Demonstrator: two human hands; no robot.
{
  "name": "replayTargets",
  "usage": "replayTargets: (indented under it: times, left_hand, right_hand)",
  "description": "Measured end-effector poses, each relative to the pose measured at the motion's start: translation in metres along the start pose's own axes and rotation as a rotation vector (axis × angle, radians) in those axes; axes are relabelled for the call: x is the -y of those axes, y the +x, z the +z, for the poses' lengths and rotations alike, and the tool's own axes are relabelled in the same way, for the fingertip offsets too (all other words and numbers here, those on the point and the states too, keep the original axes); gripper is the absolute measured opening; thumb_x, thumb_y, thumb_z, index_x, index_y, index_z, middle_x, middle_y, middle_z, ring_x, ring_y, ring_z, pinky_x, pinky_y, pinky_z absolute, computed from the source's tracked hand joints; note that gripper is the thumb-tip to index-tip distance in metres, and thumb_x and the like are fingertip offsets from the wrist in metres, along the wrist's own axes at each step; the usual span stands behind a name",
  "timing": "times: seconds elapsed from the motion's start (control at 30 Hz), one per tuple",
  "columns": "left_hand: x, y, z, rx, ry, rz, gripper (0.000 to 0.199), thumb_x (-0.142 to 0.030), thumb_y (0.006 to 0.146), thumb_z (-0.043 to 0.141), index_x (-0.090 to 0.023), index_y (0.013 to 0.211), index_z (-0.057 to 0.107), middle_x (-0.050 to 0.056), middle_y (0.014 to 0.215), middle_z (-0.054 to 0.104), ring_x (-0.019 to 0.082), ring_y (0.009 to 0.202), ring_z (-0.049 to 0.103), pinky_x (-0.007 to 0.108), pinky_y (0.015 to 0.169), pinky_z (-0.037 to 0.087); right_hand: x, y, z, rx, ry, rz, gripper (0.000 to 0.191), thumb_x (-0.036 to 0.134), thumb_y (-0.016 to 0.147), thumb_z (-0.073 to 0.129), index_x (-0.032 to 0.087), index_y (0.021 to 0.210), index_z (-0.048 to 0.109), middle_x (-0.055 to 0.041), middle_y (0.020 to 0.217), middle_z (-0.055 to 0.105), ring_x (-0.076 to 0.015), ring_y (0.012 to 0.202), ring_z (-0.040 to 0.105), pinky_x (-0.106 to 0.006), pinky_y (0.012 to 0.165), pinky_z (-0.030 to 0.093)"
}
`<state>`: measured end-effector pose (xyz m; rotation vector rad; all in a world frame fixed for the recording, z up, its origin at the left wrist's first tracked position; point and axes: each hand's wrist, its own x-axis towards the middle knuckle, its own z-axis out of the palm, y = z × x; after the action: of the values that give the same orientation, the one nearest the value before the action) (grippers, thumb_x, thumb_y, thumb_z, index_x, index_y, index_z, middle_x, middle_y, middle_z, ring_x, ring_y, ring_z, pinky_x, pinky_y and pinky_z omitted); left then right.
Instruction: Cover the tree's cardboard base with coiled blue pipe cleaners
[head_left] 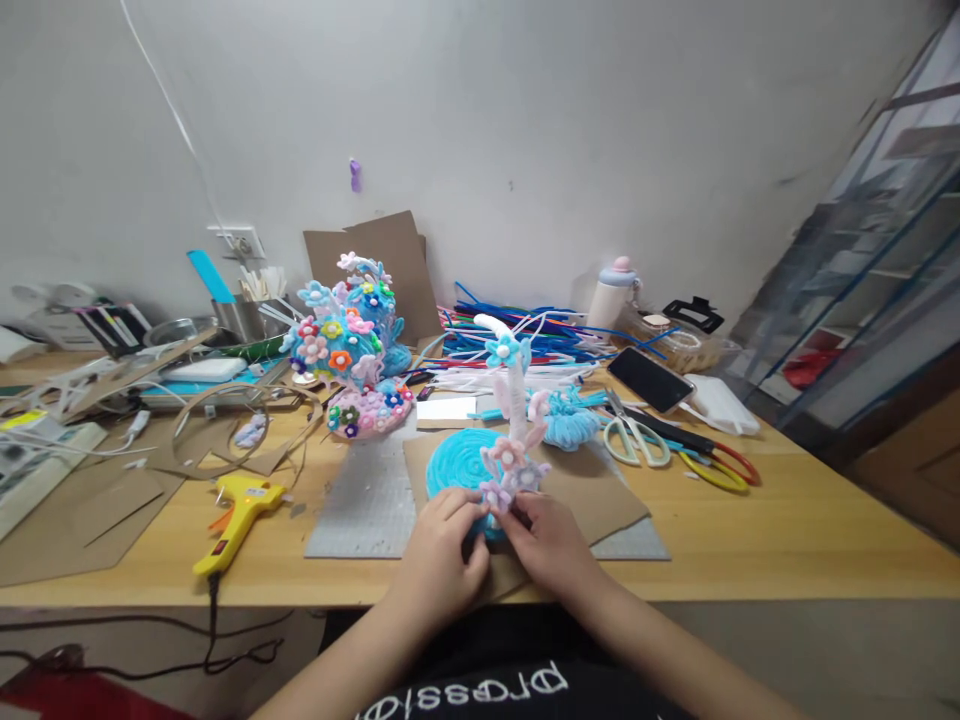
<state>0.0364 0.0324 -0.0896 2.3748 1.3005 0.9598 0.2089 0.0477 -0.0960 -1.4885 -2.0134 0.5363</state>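
Note:
A round coil of blue pipe cleaner [459, 460] lies in front of me on a piece of brown cardboard. At its right side stands an upright white pipe-cleaner stem [517, 400]. It has a curved top, a blue flower [502, 349] high up, and pink and lilac flowers [508, 455] low down. My left hand [446, 545] has its fingers closed at the coil's near edge, just below the lowest flower. My right hand [551, 540] pinches around the foot of the flowered stem from the right. Both hands' fingertips are partly hidden behind the petals.
A yellow glue gun [244, 515] lies at left. Behind stand finished pipe-cleaner flower pieces [337, 345] and a pile of loose pipe cleaners [540, 335]. Scissors [636, 440], pliers [712, 465], a phone [650, 380] and a bottle [611, 295] are at right. A grey cutting mat [352, 515] lies beneath.

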Motion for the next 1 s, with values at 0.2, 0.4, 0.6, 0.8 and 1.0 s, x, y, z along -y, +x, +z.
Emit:
replayTargets:
  times: [0.2,0.4,0.6,0.8,1.0]
  left_hand:
    - [0.0,0.0,0.001,-0.001,0.005,-0.002,0.029,-0.004,0.078,0.058,-0.017,0.104,0.064,0.008,0.113,0.066,0.025,0.11,0.06,0.049,0.098,0.05]
    - [0.0,0.001,0.0,-0.022,0.012,0.005,0.03,-0.007,0.077,0.055,-0.02,0.102,0.065,0.009,0.112,0.068,0.026,0.109,0.063,0.048,0.097,0.052]
    - [0.002,-0.003,0.002,-0.081,0.014,0.032,0.028,-0.01,0.078,0.056,-0.021,0.101,0.067,0.008,0.11,0.071,0.026,0.106,0.066,0.046,0.095,0.055]
    - [0.004,0.002,-0.014,-0.282,0.017,0.069,0.032,-0.015,0.087,0.054,-0.023,0.116,0.062,0.008,0.114,0.072,0.023,0.106,0.069,0.039,0.089,0.059]
    - [-0.007,0.071,-0.077,-0.65,0.09,0.121,0.033,-0.018,0.094,0.054,-0.022,0.127,0.054,0.01,0.124,0.063,0.023,0.118,0.059,0.043,0.101,0.049]
  right_hand:
    - [-0.003,0.001,0.001,-0.002,0.019,0.008,0.022,0.033,0.098,0.06,0.014,0.088,0.066,0.0005,0.081,0.068,-0.0131,0.071,0.066,-0.031,0.068,0.056]
    - [-0.003,-0.001,0.002,-0.056,0.06,-0.026,0.028,0.032,0.096,0.06,0.015,0.074,0.061,0.0033,0.069,0.063,-0.0119,0.063,0.062,-0.028,0.064,0.052]
    - [-0.002,-0.008,0.003,-0.12,0.116,-0.094,0.029,0.027,0.093,0.054,0.02,0.066,0.061,-0.0059,0.069,0.069,-0.0196,0.068,0.067,-0.028,0.063,0.048]
    - [-0.004,-0.01,0.003,-0.131,0.179,-0.136,0.023,0.031,0.094,0.055,0.022,0.078,0.068,-0.0063,0.079,0.074,-0.0216,0.075,0.07,-0.028,0.07,0.052]
    - [-0.006,-0.01,0.005,-0.153,0.172,-0.121,0.028,0.034,0.091,0.06,0.021,0.065,0.062,-0.0033,0.067,0.067,-0.0185,0.06,0.063,-0.027,0.06,0.049]
